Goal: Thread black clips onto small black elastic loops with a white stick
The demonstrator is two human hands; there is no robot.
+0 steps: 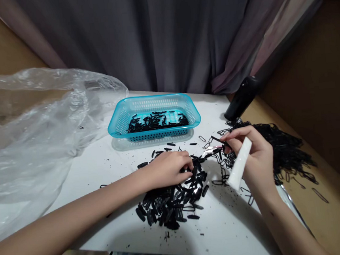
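My left hand (170, 168) rests over a heap of small black oblong pieces (165, 207) on the white tabletop. Its fingers are curled down; what they hold, if anything, is hidden. My right hand (254, 156) is closed around a tool with a flat white handle (240, 165), whose kind I cannot make out. A thin black piece (218, 140) shows at its thumb and fingertips. Beneath and behind this hand lies a tangled pile of thin black loops (287, 149). Several loose loops and black pieces are scattered between both hands.
A blue plastic basket (155, 132) holding black pieces stands at the back middle. Clear plastic sheeting (76, 112) covers the left side. A black cylindrical object (240, 99) leans at the back right. A grey curtain (150, 38) hangs behind the white tabletop (93, 166).
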